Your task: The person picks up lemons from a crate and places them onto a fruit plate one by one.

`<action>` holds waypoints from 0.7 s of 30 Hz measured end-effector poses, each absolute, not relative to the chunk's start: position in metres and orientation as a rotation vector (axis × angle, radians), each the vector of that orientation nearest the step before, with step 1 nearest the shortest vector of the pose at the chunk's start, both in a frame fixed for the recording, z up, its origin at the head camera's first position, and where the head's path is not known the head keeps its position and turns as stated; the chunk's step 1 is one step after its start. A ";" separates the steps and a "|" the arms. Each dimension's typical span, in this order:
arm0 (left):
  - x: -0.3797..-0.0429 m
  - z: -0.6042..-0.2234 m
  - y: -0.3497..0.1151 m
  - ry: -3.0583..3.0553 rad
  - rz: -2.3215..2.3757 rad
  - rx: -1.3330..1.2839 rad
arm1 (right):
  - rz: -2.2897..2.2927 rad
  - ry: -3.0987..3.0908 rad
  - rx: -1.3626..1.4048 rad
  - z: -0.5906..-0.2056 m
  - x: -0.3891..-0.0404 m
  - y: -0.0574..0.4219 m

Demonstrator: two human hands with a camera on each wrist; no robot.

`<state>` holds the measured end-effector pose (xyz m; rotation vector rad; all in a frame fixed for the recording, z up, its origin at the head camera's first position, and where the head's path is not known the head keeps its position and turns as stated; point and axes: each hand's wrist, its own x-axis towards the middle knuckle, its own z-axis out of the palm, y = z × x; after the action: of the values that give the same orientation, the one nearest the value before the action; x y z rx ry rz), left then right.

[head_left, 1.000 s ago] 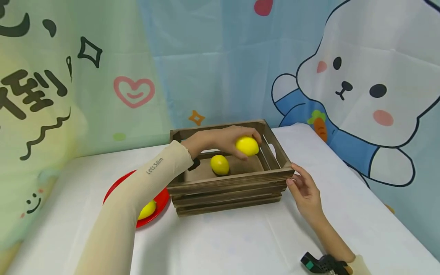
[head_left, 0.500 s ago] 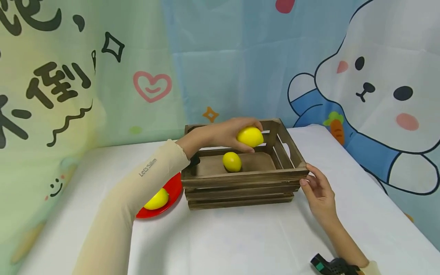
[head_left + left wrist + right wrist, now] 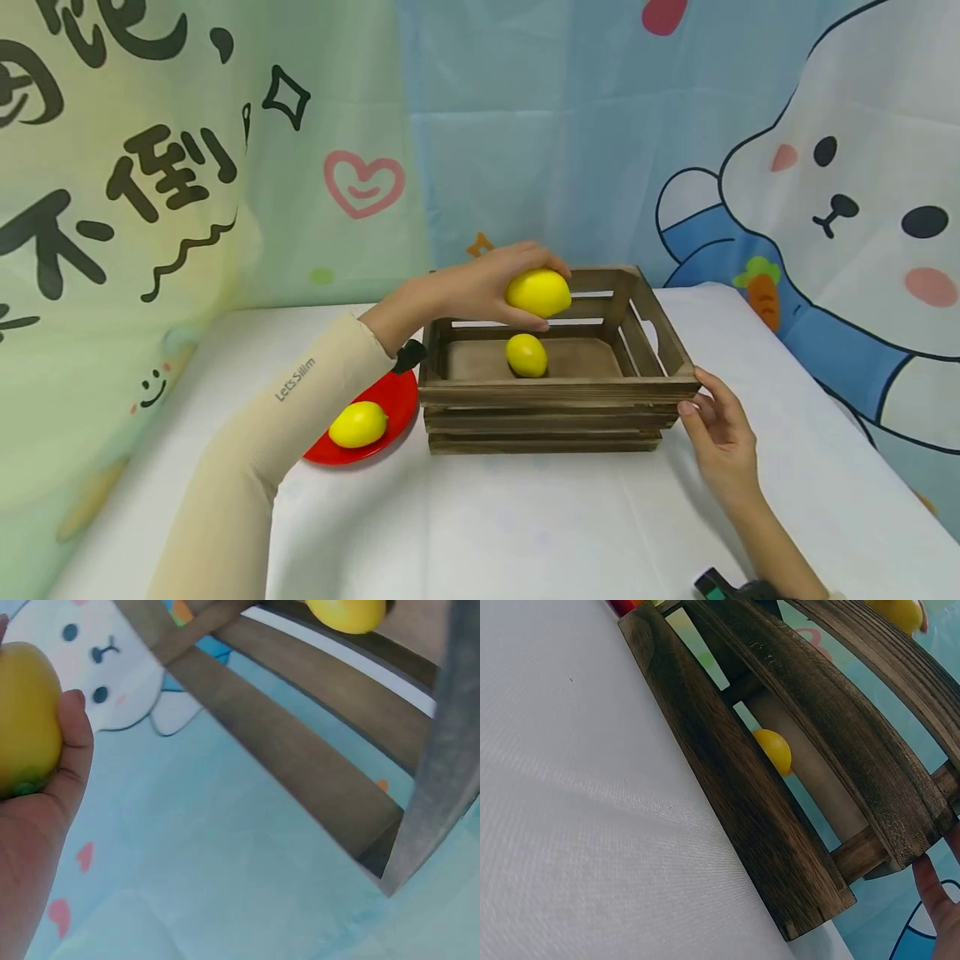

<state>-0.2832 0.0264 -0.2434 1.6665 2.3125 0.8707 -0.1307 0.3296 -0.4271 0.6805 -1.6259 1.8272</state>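
Observation:
My left hand point(image 3: 483, 283) grips a yellow lemon point(image 3: 538, 292) between thumb and fingers, held above the wooden slatted crate point(image 3: 555, 392). In the left wrist view that lemon point(image 3: 28, 720) sits at the left edge, its green-tipped end turned toward the palm. Inside the crate, a second lemon point(image 3: 527, 356) lies on the brown bottom. My right hand point(image 3: 723, 446) pinches the crate's front right corner, thumb in front and fingers at the side. Through the slats, the right wrist view shows part of the lemon in the crate point(image 3: 774, 751).
Left of the crate, a red plate point(image 3: 405, 400) holds another lemon point(image 3: 358, 424); my sleeve point(image 3: 300, 417) partly covers the plate. A white cloth point(image 3: 525, 525) covers the table. Behind stands a printed curtain point(image 3: 495, 167) with a cartoon rabbit.
My left hand has lifted the lemon higher and shifted it left relative to the crate. The head view has turned left, showing more of the plate. My right hand stays at the crate's corner.

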 end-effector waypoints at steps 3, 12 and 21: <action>-0.272 -0.240 0.014 2.324 0.887 1.650 | 1.842 -1.624 0.676 -0.429 -0.131 0.328; -0.251 -0.233 -0.018 2.395 0.894 1.714 | 1.848 -1.614 0.661 -0.432 -0.132 0.330; -0.225 -0.248 -0.054 2.419 1.082 1.634 | 1.886 -1.605 0.671 -0.436 -0.135 0.328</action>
<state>-0.2247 -0.0542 -0.2485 1.6338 2.4186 1.0822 -0.1345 0.3276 -0.4356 0.6713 -1.6055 1.8860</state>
